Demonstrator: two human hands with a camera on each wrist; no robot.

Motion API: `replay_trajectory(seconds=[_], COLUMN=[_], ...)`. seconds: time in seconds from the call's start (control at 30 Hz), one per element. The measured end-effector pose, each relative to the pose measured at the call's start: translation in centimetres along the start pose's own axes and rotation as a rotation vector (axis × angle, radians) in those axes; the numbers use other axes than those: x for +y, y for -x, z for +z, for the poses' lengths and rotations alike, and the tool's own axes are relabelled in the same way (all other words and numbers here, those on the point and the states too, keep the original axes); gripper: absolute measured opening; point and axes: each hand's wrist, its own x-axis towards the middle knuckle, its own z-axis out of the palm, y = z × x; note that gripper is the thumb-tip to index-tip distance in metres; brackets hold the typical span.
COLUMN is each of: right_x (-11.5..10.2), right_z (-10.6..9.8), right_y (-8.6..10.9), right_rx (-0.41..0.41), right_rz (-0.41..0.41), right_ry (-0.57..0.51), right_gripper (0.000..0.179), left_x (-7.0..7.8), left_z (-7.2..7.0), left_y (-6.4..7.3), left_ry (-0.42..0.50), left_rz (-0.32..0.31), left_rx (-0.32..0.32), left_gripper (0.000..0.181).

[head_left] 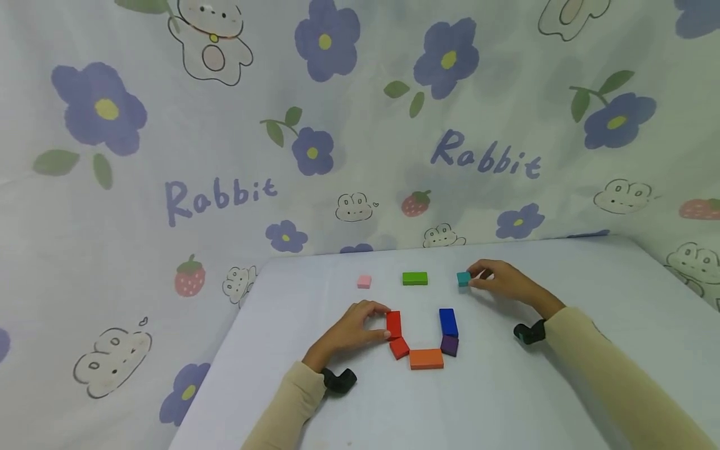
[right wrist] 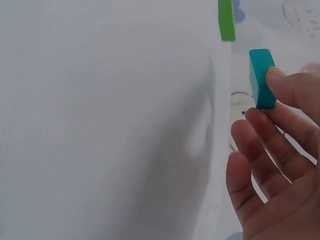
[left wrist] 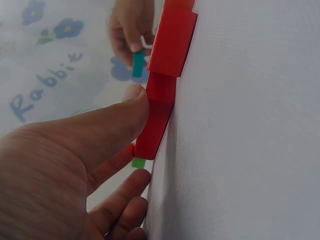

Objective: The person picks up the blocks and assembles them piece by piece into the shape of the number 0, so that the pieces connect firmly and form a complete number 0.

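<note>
My left hand (head_left: 354, 328) pinches a long red block (head_left: 394, 324) between thumb and a finger as it lies on the table. In the left wrist view the thumb presses one end of this red block (left wrist: 154, 130). A small red block (head_left: 399, 348) touches its near end. My right hand (head_left: 503, 282) holds a small teal block (head_left: 464, 279) between thumb and fingertips; the right wrist view shows the teal block (right wrist: 262, 77) off the table. An orange block (head_left: 426, 359), a purple block (head_left: 449, 345) and a blue block (head_left: 448, 322) continue the U-shaped row.
Behind the row lie a pink block (head_left: 364, 282) and a green block (head_left: 415, 279), apart from each other. The white table (head_left: 506, 400) ends at a hanging cloth (head_left: 360, 125) printed with flowers and rabbits. A black wrist device sits on each arm.
</note>
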Motion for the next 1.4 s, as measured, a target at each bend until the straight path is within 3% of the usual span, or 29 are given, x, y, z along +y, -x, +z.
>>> replay_trajectory(seconds=[0.3,1.0,1.4], right_x=[-2.2,-2.7,-3.1], right_z=[-0.3,3.2,4.0], right_y=[-0.7,0.1,-0.2], right_rx=[0.001,-0.059,-0.092], right_rz=[-0.088,-0.12,-0.117], right_ry=[-0.004,-0.036,-0.039], right_gripper=[0.038,0.034,0.033], left_x=[-0.2,0.2,0.2], left_z=[-1.1,-0.1,-0.1], left_y=[-0.5,0.1,0.1], left_ry=[0.007,0.025,0.012], left_rz=[-0.023,0.004,-0.004], left_rx=[0.019,0.0,-0.002], left_gripper=[0.049,0.049,0.049])
